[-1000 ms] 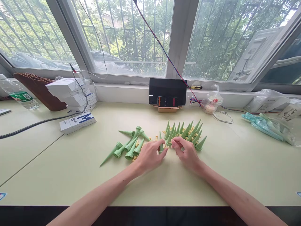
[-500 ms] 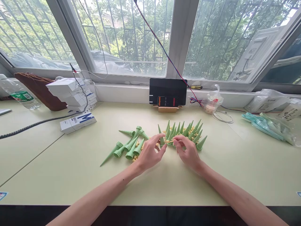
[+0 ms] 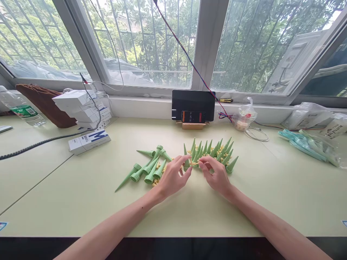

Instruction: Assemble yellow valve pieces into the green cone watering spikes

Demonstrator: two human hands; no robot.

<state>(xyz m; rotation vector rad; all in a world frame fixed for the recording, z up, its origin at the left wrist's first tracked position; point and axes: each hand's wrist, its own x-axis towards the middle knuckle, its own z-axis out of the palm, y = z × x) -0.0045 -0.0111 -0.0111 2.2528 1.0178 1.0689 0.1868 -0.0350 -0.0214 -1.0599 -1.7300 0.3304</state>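
Between my two hands is a small yellow plastic valve [image 3: 194,164], held just above the table. My left hand [image 3: 175,174] has its thumb and fingers curled about the left end of it. The right end sits in a pinch of my right hand [image 3: 215,172]. Just behind the left fingertips stands a green watering spike [image 3: 185,159], point up. Beyond the right hand, several more upright green spikes [image 3: 210,147] stand in rows with yellow valves among them. Loose green spikes [image 3: 149,167] lie in a heap left of my left hand, some yellow pieces [image 3: 156,181] partly under that hand.
At the back, a phone [image 3: 193,116] showing a timer leans on a black tablet [image 3: 177,103]. White boxes [image 3: 89,141] and a dark coiled cable [image 3: 54,142] are at left. Plastic bags [image 3: 306,144] lie at right, a bagged cup [image 3: 244,117] by the sill.
My right hand has shifted slightly left, toward my left hand. The green spike behind the left fingertips stands straighter, its tip a little farther right.
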